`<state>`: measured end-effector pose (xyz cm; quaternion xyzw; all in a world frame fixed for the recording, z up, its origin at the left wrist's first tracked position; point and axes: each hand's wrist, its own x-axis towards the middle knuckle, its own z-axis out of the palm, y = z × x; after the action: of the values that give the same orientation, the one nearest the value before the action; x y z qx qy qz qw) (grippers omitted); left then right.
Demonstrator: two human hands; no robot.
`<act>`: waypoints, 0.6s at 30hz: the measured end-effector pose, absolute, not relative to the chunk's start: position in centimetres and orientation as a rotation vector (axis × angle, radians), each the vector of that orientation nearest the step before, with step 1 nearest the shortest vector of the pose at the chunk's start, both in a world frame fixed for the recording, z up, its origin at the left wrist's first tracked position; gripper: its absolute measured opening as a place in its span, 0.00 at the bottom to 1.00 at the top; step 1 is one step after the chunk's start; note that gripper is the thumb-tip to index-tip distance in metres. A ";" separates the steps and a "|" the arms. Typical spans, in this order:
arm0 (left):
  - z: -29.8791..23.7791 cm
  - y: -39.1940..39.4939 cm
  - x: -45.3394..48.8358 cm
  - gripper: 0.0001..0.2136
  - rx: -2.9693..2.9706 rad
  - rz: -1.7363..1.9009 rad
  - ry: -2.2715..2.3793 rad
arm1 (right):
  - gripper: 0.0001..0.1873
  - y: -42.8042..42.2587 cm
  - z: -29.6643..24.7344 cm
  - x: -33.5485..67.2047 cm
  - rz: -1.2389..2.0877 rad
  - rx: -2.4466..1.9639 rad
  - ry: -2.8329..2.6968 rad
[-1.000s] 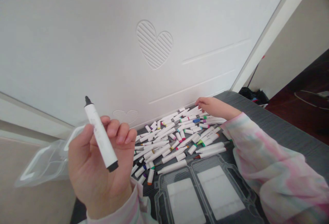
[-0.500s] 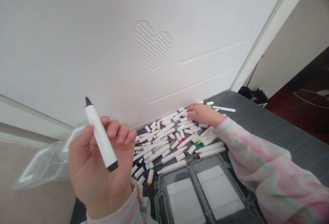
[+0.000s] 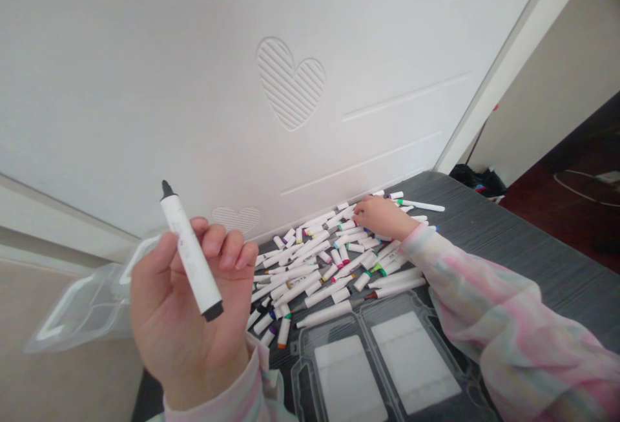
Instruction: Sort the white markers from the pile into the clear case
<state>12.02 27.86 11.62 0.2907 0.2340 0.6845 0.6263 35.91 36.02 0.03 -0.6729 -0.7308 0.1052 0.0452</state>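
Observation:
My left hand [image 3: 198, 318] is raised palm up at the left, with a white marker [image 3: 191, 257] gripped between thumb and fingers. The marker's black nib is bare and points up and left; its lower end is black too. Farther off, my right hand [image 3: 382, 216] reaches down into the back of a heap of white markers and loose caps. Its fingers are bent and drawn together at the heap, and whatever is between them is too small to make out. Around it lie uncapped markers [image 3: 310, 283] and short caps with coloured ends, such as a green-ended cap [image 3: 361, 281].
A clear plastic case [image 3: 361, 318] with white inserts lies at the front of the dark tabletop [image 3: 484, 234]. Another clear container [image 3: 87, 309] stands at the left. Behind the heap rises a white panel [image 3: 194, 86] with embossed hearts.
My right hand has shifted slightly and its fingers have drawn closer together at the heap. My left hand still holds the marker in nearly the same place.

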 end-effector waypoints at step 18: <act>11.4 28.0 11.9 0.07 0.680 1.562 0.524 | 0.13 33.5 4.6 37.2 1.568 -0.922 -1.751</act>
<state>11.86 28.04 11.41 0.2968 0.2285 0.6818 0.6284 37.18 33.52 4.57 -0.3479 -0.6606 0.5919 0.3036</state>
